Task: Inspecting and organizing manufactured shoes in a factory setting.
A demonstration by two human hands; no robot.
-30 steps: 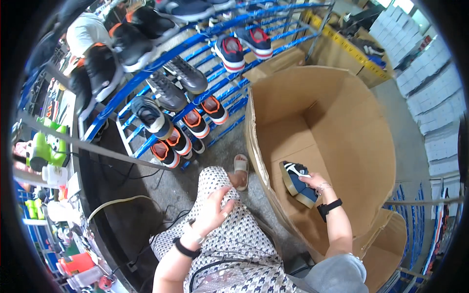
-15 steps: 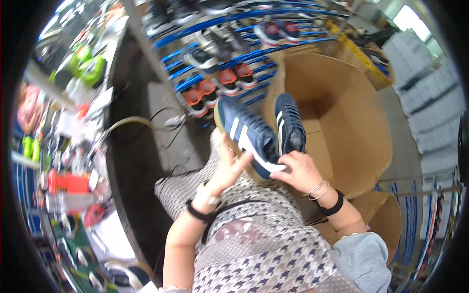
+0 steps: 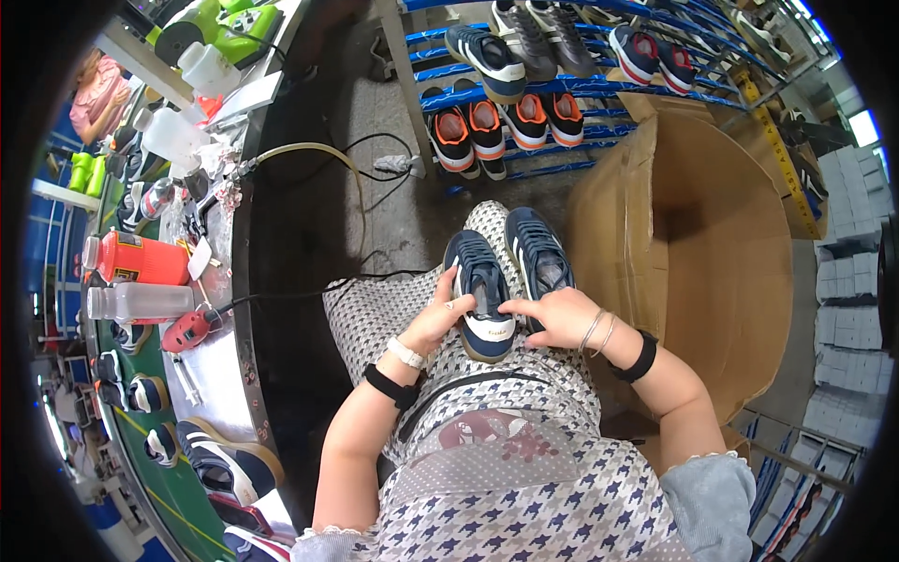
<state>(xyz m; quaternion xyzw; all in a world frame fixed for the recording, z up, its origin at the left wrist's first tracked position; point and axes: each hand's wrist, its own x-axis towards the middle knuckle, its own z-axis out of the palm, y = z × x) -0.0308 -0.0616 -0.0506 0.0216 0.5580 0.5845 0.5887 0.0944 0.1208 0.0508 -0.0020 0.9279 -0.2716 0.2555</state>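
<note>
Two navy sneakers with white stripes lie side by side on my lap, toes pointing away. My left hand (image 3: 437,317) grips the left sneaker (image 3: 481,292) along its side near the tongue. My right hand (image 3: 557,317) rests on the heel end of the right sneaker (image 3: 537,260), its fingers reaching across to the left sneaker's tongue. I wear a houndstooth-patterned garment, a watch and a dark band on the left wrist, bangles and a dark band on the right.
A large open cardboard box (image 3: 712,244) stands to my right. A blue rack (image 3: 562,89) with several sneakers is ahead. At my left runs a workbench (image 3: 211,328) with bottles, a red tool, cables and more shoes. Another person (image 3: 98,89) sits far left.
The pair came out of the cardboard box and now lies on my lap. My left hand moved from my knee onto the left sneaker. The view swung left.
</note>
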